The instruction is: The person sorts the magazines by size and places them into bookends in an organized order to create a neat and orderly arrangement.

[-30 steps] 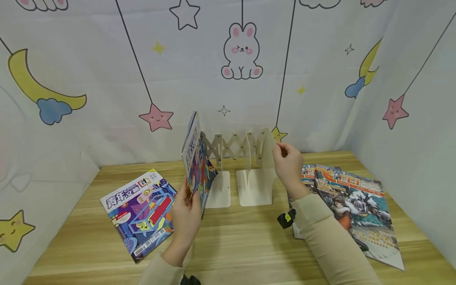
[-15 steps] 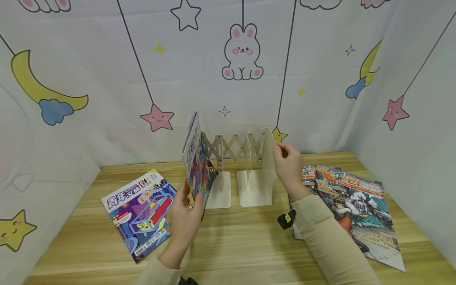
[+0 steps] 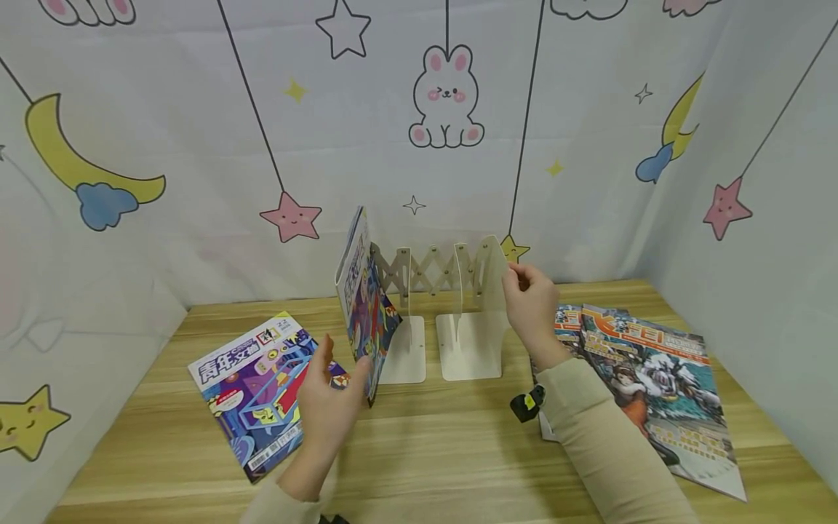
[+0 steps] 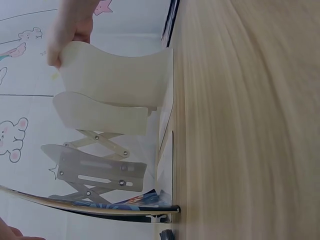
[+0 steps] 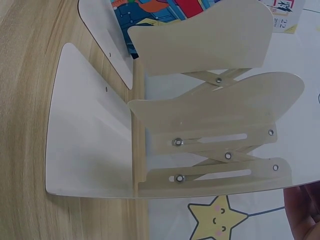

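A cream metal expanding book rack [image 3: 470, 342], with upright plates joined by criss-cross bars, stands at the back of the table. My right hand [image 3: 533, 306] pinches the top edge of its right end plate; the left wrist view also has this right hand [image 4: 70, 30] at the plate [image 4: 117, 72]. Upright at the rack's left end is a purple-blue magazine [image 3: 365, 313], seen edge-on in the left wrist view. My left hand [image 3: 330, 407] is just in front of it, thumb and fingers spread, holding nothing. In the right wrist view, the rack's dividers [image 5: 215, 107] stand apart.
Another purple magazine [image 3: 262, 386] lies flat on the wooden table [image 3: 419, 466] at the left. On the right, overlapping magazines [image 3: 661, 386] lie partly behind my right forearm. A white curtain [image 3: 366, 124] with cartoon prints hangs behind the table.
My left hand has let go of the upright magazine and drawn back toward the lower left, its fingers spreading. The magazine stays standing. My right hand keeps its hold on the end plate.
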`<state>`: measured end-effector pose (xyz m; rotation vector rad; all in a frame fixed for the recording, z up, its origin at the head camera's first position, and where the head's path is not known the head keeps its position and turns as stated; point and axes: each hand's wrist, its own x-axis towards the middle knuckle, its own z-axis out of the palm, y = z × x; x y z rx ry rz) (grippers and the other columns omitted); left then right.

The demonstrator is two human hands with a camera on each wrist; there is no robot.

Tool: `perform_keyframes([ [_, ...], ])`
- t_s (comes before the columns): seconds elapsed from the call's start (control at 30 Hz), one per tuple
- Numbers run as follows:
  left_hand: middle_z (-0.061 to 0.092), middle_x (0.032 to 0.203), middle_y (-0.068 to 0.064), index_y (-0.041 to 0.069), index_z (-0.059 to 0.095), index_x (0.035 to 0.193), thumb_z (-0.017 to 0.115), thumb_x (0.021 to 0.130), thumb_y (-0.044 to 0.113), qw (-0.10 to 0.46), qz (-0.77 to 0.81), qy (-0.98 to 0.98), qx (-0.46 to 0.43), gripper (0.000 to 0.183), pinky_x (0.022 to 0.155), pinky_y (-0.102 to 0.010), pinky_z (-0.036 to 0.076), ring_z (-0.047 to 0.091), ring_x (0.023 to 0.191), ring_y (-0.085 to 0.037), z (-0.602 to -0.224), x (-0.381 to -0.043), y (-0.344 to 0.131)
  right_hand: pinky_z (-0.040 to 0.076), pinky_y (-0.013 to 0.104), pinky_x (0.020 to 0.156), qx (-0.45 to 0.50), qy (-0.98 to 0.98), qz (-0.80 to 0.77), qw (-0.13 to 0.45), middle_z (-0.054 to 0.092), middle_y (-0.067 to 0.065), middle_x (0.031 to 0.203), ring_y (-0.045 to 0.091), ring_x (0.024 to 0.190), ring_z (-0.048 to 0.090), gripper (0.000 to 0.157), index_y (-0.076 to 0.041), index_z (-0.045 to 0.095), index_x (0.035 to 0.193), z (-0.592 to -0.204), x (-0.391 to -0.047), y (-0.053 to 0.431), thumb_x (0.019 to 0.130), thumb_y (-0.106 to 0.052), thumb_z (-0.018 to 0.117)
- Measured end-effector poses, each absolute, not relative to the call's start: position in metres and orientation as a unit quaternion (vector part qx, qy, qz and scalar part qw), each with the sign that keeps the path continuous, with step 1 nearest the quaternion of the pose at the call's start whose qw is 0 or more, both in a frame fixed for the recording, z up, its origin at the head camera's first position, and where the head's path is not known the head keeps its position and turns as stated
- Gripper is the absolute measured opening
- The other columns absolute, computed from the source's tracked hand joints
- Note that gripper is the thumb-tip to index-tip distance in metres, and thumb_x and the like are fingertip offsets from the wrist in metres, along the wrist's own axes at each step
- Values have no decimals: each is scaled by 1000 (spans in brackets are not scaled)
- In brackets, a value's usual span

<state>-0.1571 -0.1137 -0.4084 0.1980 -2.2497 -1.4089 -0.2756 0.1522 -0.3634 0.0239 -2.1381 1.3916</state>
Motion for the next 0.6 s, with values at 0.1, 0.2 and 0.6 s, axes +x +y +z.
perform_keyframes([
  [0.1,40,147,-16,3,32,146,65,88,33,229,-514,-823,77,73,111,-50,34,39,135,-34,-408,-155,-115,40,13,53,11,-801,523,293,69,17,91,18,70,55,27,1,69,106,-365,-276,153,94,-16,51],
  [0.2,39,148,-16,4,31,147,62,90,34,225,-512,-825,83,71,111,-51,32,37,136,-34,-407,-152,-117,40,12,53,11,-800,523,293,69,17,91,18,70,55,27,1,69,107,-365,-277,153,94,-16,51],
  [0.6,35,148,-24,1,27,148,44,98,33,241,-497,-831,73,62,109,-56,32,34,136,-41,-408,-145,-131,42,15,54,10,-799,525,292,69,16,92,16,71,54,28,2,68,108,-366,-277,152,94,-17,52],
])
